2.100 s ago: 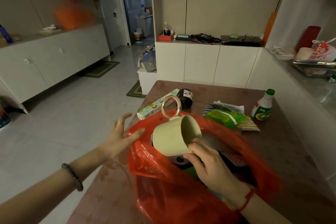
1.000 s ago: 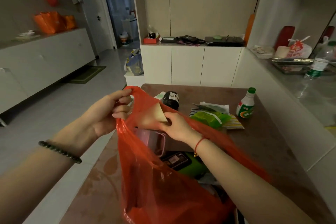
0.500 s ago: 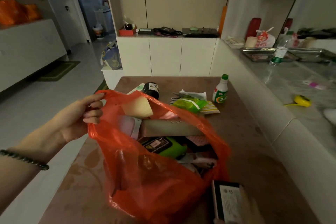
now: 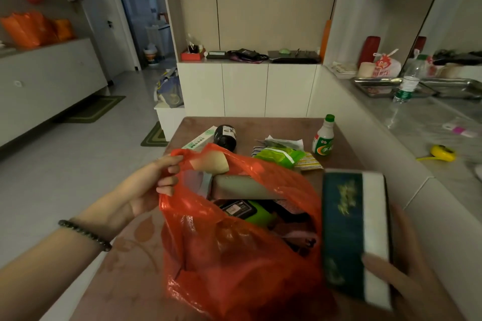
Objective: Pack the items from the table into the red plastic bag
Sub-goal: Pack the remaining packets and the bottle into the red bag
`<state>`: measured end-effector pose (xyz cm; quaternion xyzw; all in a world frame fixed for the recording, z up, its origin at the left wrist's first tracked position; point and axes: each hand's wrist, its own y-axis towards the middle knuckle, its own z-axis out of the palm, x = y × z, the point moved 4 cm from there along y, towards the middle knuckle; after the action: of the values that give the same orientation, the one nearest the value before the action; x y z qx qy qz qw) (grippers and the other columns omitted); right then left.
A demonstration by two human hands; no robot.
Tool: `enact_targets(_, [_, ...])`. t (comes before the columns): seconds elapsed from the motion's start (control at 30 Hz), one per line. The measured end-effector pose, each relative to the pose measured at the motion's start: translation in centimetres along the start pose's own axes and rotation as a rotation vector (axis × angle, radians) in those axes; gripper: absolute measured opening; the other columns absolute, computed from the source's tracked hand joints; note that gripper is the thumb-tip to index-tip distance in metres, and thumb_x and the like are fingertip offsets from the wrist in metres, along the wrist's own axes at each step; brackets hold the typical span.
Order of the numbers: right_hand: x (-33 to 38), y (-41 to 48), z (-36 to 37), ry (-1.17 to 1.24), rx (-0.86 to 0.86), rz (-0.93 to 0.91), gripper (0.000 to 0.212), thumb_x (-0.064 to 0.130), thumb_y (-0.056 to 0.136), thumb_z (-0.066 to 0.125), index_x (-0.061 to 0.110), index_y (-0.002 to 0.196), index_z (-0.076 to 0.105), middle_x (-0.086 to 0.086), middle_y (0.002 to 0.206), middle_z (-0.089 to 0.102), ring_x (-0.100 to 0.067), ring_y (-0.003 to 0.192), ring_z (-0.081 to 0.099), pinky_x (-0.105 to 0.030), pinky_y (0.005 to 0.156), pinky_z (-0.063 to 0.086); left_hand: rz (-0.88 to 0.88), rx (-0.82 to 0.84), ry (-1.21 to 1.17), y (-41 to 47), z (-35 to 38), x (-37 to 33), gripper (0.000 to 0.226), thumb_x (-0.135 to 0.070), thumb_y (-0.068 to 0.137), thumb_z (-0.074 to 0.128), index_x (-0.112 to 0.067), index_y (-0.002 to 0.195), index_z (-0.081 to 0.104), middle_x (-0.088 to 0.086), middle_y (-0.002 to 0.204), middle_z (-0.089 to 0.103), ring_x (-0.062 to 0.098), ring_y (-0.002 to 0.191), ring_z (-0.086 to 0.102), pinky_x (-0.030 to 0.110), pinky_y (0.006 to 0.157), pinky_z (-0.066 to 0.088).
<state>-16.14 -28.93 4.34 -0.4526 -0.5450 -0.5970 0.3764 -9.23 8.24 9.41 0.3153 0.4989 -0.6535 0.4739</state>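
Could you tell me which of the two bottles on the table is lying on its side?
The dark bottle beside the long box; the green-capped white bottle stands upright.

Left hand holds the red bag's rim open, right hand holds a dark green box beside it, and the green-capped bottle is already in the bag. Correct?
Not quite. The head view shows the green-capped bottle standing on the table beyond the red bag, not inside. The rest holds.

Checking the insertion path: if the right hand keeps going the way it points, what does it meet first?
The right hand holds the box, pointing up and away beside the bag; probably the green packet first, though depth is unclear.
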Motion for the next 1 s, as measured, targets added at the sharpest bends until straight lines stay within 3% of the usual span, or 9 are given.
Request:
enact_targets(0.13, [2.2, 3.6, 7.5, -0.260, 0.219, -0.255, 0.105, 0.016, 0.056, 0.084, 0.052, 0.133, 0.022, 0.034, 0.139, 0.030, 0.010, 0.131, 0.030, -0.006, 0.102, 0.032, -0.035, 0.100, -0.186, -0.3, 0.5, -0.4, 0.025, -0.017, 0.080, 0.059, -0.018, 0.064, 0.039, -0.007, 0.041, 0.038, 0.003, 0.027, 0.017, 0.009, 0.024, 0.015])
enact_targets(0.27, [1.0, 7.1, 15.2, -0.598, 0.421, -0.364, 0.106, 0.019, 0.058, 0.077, 0.045, 0.139, 0.014, 0.020, 0.148, 0.018, -0.005, 0.134, 0.021, -0.036, 0.113, 0.024, -0.066, 0.376, -0.449, -1.5, 1.6, -2.1, 0.042, -0.002, 0.038, 0.090, -0.009, 0.057, 0.053, -0.003, 0.045, 0.045, 0.001, 0.037, 0.016, 0.010, 0.022, 0.026])
enact_targets(0.37, [-2.4, 7.1, 19.4, -0.994, 0.807, -0.434, 0.093, 0.016, 0.071, 0.067, 0.037, 0.145, 0.015, 0.006, 0.158, 0.008, -0.020, 0.142, 0.015, -0.044, 0.118, 0.009, -0.147, 0.517, -0.569, -1.8, 1.9, -3.5, 0.017, 0.000, 0.070, 0.073, 0.002, 0.064, 0.057, 0.010, 0.052, 0.058, 0.001, 0.040, 0.028, 0.012, 0.031, 0.035])
enact_targets(0.43, [-2.8, 6.8, 20.1, -0.903, 0.949, -0.418, 0.073, 0.016, 0.081, 0.059, 0.038, 0.142, 0.027, 0.008, 0.157, 0.012, -0.019, 0.145, 0.011, -0.042, 0.118, 0.001, -0.176, 0.502, -0.576, -1.6, 1.3, -4.2, 0.023, -0.004, 0.087, 0.053, 0.011, 0.070, 0.057, 0.022, 0.061, 0.062, 0.008, 0.043, 0.035, 0.012, 0.037, 0.032])
enact_targets(0.53, [-1.9, 7.9, 17.9, -0.632, 0.648, -0.329, 0.043, 0.035, 0.089, 0.052, 0.035, 0.131, 0.048, 0.010, 0.150, 0.028, -0.015, 0.143, 0.020, -0.046, 0.119, 0.010, -0.165, 0.476, -0.613, -1.5, 0.5, -5.3, 0.028, -0.008, 0.091, 0.046, 0.012, 0.074, 0.056, 0.025, 0.064, 0.062, 0.011, 0.045, 0.038, 0.014, 0.040, 0.034])
enact_targets(0.67, [-5.4, 9.7, 9.5, -1.456, 0.234, -0.015, 0.084, 0.040, 0.084, 0.056, 0.032, 0.147, 0.002, -0.012, 0.158, 0.002, -0.035, 0.144, 0.003, -0.058, 0.113, 0.003, -0.210, 0.494, -0.642, -2.0, 0.0, -5.7, 0.031, -0.012, 0.092, 0.045, 0.011, 0.075, 0.056, 0.017, 0.054, 0.050, 0.005, 0.038, 0.030, 0.012, 0.039, 0.032])
enact_targets(0.77, [-7.4, 10.3, 3.0, -1.749, 0.245, 0.310, 0.073, 0.027, 0.087, 0.050, 0.022, 0.147, 0.008, -0.018, 0.150, 0.028, -0.037, 0.137, 0.029, -0.057, 0.109, 0.024, -0.215, 0.520, -0.633, -2.6, 0.2, -5.9, 0.032, -0.014, 0.094, 0.042, 0.009, 0.077, 0.055, 0.005, 0.057, 0.040, 0.002, 0.037, 0.026, 0.013, 0.040, 0.033])
enact_targets(0.87, [-6.7, 12.7, -1.7, -1.372, 0.262, 0.479, 0.014, 0.015, 0.088, 0.052, 0.006, 0.096, 0.059, -0.012, 0.099, 0.068, -0.029, 0.096, 0.065, -0.027, 0.073, 0.052, -0.203, 0.570, -0.650, -2.5, 0.7, -6.1, 0.030, -0.014, 0.094, 0.043, 0.007, 0.075, 0.055, -0.003, 0.053, 0.031, 0.002, 0.036, 0.026, 0.013, 0.040, 0.035])
enact_targets(1.0, [-1.2, 16.0, -2.1, -0.246, 0.187, 0.758, 0.018, 0.006, 0.085, 0.054, 0.002, 0.075, 0.069, -0.013, 0.066, 0.072, -0.025, 0.059, 0.070, -0.029, 0.054, 0.059, -0.181, 0.652, -0.604, -1.8, 1.4, -6.7, 0.034, -0.015, 0.094, 0.042, 0.007, 0.074, 0.058, 0.005, 0.057, 0.041, 0.010, 0.044, 0.037, 0.017, 0.041, 0.034])
